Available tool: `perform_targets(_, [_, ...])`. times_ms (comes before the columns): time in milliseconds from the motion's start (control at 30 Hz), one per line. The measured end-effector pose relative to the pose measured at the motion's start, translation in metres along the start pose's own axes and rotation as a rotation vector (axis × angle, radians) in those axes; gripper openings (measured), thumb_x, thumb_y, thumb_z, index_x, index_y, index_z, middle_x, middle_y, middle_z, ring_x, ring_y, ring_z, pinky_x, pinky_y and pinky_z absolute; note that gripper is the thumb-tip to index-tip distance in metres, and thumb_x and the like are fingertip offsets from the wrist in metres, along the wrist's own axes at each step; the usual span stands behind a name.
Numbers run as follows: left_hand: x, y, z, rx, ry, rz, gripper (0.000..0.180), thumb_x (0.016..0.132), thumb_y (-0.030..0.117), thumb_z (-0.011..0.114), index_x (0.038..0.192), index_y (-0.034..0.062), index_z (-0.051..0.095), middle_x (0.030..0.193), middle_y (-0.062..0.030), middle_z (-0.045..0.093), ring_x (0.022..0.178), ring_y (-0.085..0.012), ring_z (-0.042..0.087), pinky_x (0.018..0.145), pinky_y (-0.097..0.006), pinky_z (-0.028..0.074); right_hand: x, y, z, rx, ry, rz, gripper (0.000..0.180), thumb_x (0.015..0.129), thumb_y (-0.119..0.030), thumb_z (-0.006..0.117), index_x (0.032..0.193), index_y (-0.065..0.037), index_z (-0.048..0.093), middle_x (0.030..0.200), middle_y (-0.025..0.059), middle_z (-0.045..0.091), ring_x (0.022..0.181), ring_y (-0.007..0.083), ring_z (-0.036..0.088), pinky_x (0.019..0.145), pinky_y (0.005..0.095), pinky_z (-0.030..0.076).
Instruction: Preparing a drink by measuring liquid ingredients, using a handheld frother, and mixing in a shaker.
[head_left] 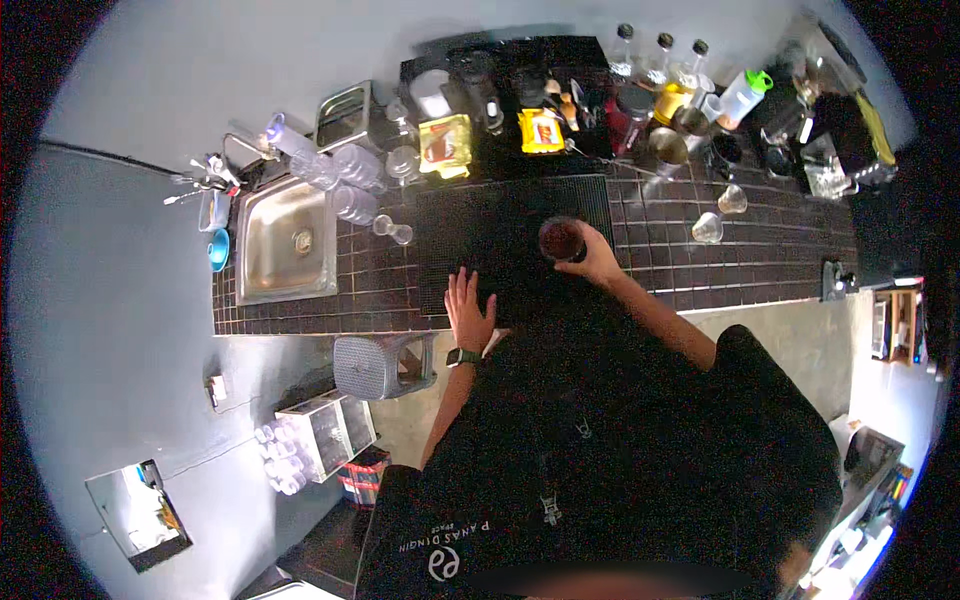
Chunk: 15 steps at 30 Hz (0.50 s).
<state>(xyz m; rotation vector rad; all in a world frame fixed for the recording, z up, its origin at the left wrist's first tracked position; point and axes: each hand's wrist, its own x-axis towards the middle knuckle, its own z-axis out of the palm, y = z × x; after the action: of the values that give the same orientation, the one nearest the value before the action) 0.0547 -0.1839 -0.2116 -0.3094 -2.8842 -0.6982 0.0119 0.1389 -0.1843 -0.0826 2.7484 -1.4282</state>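
My right hand (598, 260) is closed around the side of a glass (561, 241) of dark reddish-brown drink, over the black ribbed mat (465, 215) on the counter. Whether the glass rests on the mat or is held just above it, I cannot tell. Flat on the mat's near left part lies my left hand (470, 308), fingers stretched out and nothing in it. A watch (464, 356) sits on the left wrist. Beyond the mat stand a gold-coloured pouch (445, 146) and a yellow packet (541, 131).
To the left is a steel sink (290, 245), with stacked clear cups (357, 170) and a small hourglass-shaped glass (393, 230) beside it. Small glasses (708, 228) stand on the right tiles. Bottles (655, 68) line the back right. A grey stool (375, 366) is below the counter edge.
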Motion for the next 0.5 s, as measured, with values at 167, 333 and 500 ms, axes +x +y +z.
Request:
perform_targets(167, [0.023,-0.015,-0.02,-0.031,-0.049,0.057,0.06,0.091,0.039,0.07,0.143,0.0124,0.053,0.145,-0.0124,0.05,0.134,-0.0375,0.043,0.109,-0.055,0.036,-0.013,-0.006,0.006,0.113,0.044,-0.001,0.094,0.069,-0.035,0.094,0.144,-0.005,0.047,0.138,0.0172,0.059,0.133,0.0335,0.054,0.113,0.0432,0.041])
perform_targets(333, [0.047,-0.037,-0.014,-0.014,-0.081,0.091,0.04,0.091,0.034,0.072,0.125,0.013,0.066,0.127,-0.0118,0.056,0.12,-0.0356,0.05,0.099,-0.053,0.043,-0.021,-0.004,0.03,0.059,0.126,0.107,0.094,0.07,-0.031,0.093,0.146,-0.005,0.044,0.141,0.0185,0.055,0.134,0.0347,0.052,0.113,0.0437,0.042])
perform_targets(500, [0.055,-0.048,-0.006,-0.076,-0.007,0.142,0.033,0.091,0.032,0.071,0.117,0.0116,0.068,0.119,-0.0118,0.059,0.112,-0.0355,0.054,0.094,-0.051,0.046,-0.047,0.0,0.049,-0.088,0.291,0.076,0.098,0.071,-0.029,0.091,0.15,-0.005,0.038,0.144,0.023,0.051,0.134,0.0419,0.049,0.113,0.0467,0.041])
